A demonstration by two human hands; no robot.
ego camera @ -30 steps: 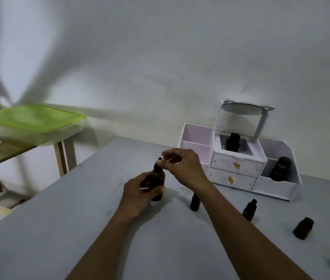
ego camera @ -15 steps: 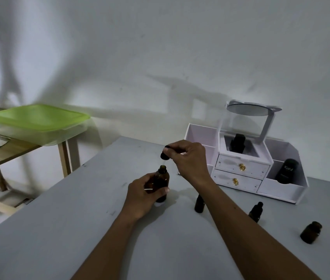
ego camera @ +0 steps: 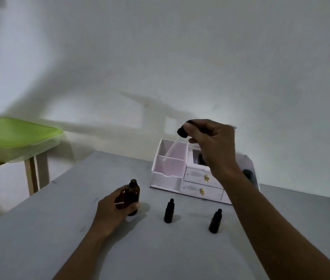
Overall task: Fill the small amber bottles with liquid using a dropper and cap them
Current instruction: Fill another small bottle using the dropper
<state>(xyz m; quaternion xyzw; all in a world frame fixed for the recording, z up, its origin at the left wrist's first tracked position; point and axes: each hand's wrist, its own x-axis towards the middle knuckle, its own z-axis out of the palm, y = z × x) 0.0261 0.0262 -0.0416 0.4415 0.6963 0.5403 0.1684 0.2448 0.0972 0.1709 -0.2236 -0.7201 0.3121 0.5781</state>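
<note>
Dropper [ego camera: 182, 133], black bulb and clear glass tube slanting down-left, is pinched in my right hand [ego camera: 210, 142], high above the grey table [ego camera: 160, 251]. My left hand [ego camera: 112, 210] grips the uncapped brown bottle [ego camera: 133, 194], which stands upright. To its right stand one small amber bottle [ego camera: 169, 212] and a second small bottle [ego camera: 214, 222] — dark, capped.

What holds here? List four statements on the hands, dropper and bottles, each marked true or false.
1. The right hand holds the dropper in the air, clear of the large amber bottle. True.
2. The left hand grips that bottle on the grey table. True.
3. The large amber bottle is capped. False: its mouth is open.
4. Both small bottles lie on their sides. False: the left small bottle and the right small bottle stand upright.
</note>
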